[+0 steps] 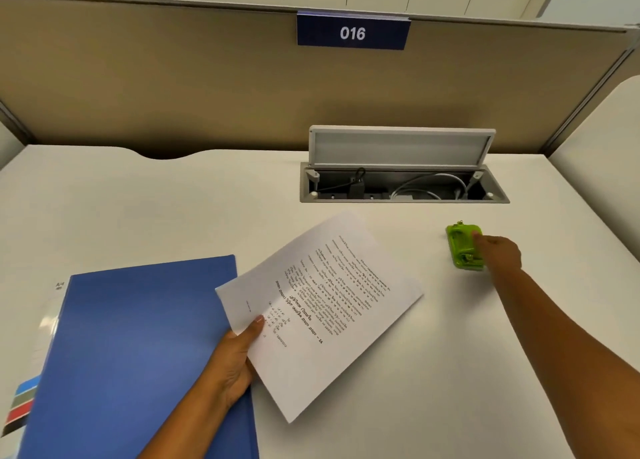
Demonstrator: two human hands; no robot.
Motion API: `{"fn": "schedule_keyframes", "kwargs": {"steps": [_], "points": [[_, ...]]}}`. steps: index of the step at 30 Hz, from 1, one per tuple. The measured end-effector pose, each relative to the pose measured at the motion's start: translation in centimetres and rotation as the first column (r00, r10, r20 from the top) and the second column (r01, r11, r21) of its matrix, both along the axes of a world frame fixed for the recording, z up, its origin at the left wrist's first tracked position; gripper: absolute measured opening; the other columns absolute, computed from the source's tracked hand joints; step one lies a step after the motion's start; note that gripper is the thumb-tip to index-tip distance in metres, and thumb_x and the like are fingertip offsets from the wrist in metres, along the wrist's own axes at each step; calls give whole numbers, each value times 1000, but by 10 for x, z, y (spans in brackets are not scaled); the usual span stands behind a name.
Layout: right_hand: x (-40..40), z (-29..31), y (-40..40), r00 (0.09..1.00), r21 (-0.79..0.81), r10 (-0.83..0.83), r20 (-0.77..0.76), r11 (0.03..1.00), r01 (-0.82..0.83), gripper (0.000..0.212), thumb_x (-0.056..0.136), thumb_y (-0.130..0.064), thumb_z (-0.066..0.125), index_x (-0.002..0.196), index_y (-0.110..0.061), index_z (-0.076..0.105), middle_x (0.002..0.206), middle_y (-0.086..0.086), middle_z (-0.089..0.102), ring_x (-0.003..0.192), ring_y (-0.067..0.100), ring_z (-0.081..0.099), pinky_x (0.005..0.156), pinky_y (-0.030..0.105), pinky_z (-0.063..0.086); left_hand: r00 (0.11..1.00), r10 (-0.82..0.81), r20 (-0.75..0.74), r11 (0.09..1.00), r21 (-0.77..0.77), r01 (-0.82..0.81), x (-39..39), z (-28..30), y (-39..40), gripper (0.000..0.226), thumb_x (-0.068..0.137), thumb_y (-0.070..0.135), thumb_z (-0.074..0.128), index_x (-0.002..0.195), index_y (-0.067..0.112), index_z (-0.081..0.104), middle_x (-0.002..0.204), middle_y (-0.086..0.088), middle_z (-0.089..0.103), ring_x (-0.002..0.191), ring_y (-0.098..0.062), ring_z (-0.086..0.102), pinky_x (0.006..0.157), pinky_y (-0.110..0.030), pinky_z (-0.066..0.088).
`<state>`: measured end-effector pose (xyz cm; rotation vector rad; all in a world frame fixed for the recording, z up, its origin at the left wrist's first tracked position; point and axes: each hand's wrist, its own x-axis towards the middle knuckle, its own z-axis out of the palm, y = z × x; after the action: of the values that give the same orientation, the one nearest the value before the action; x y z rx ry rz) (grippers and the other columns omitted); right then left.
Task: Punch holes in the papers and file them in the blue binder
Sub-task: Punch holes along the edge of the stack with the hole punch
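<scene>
Now pinching the printed papers (318,306) at their seven o'clock corner with the left hand (233,358), thumb on top; thin, floppy, best supported flat. Right hand (498,251) touching the green hole punch (464,247) at two o'clock; grip unclear. Probably light, rigid. Blue binder (138,354) closed at eight o'clock.

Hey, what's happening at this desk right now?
A person is getting ready to punch papers. The left hand pinches the printed papers by a corner, beside the closed blue binder. The right hand reaches across the desk and touches the green hole punch. Nothing looks punched or filed yet.
</scene>
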<state>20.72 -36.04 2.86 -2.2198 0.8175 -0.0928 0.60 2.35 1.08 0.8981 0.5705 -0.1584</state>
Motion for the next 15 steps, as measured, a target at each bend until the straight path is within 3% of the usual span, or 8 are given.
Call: {"fn": "schedule_keyframes", "kwargs": {"steps": [3,5,7,9,10,13,14,15], "points": [[-4,2,-2,999,318,-15,42,948,1,24,86,-27,60,93,-4,61,104,16,56,93,29,53,94,44,44,997,72,17,996,52,-73,-1,5,-1,18,90,8,48,98,19,60,91,-4,72,91,-23,62,67,-33,58],[-20,3,1,998,481,-45,46,877,17,15,86,-22,61,90,-8,58,100,15,56,89,27,55,87,42,48,993,112,19,991,74,-113,-1,8,0,18,91,9,47,98,20,59,98,-4,67,91,-21,61,68,-32,57],[-45,8,10,997,620,-43,62,784,-5,10,88,-18,57,87,-8,57,80,9,66,67,19,63,64,29,54,987,157,20,985,67,-158,-1,8,0,18,91,9,47,98,21,58,99,-3,65,90,-19,60,66,-29,57],[-76,18,24,997,752,2,72,656,-56,11,86,-13,56,76,-9,53,51,0,65,41,9,59,42,19,49,981,196,10,979,50,-196,-1,8,-3,17,91,9,47,96,22,58,98,-2,64,88,-18,60,64,-30,57],[-92,23,33,997,810,47,66,580,-81,11,78,-13,63,75,-8,53,46,1,64,38,8,59,39,18,48,977,211,2,976,48,-211,-1,8,-4,17,91,10,48,95,23,57,97,-1,64,88,-17,60,64,-30,57],[-131,26,51,987,901,157,24,424,-89,43,41,-27,85,75,-5,70,60,9,70,50,15,67,44,24,53,974,227,-17,973,39,-226,-3,8,-14,18,91,11,47,94,26,56,95,1,64,87,-16,60,62,-31,57],[-139,23,56,986,914,165,-1,399,-66,42,45,-27,85,78,-5,71,64,10,71,53,16,68,46,25,54,973,232,-14,972,31,-232,-4,8,-17,18,91,10,47,95,26,56,95,1,64,87,-16,60,60,-30,58],[-147,20,58,987,925,157,-24,377,-38,33,61,-24,77,85,-3,68,67,10,72,56,16,68,48,24,55,972,236,-12,972,28,-235,-6,8,-21,18,92,10,46,95,26,55,95,1,63,87,-16,60,57,-29,58]]}}
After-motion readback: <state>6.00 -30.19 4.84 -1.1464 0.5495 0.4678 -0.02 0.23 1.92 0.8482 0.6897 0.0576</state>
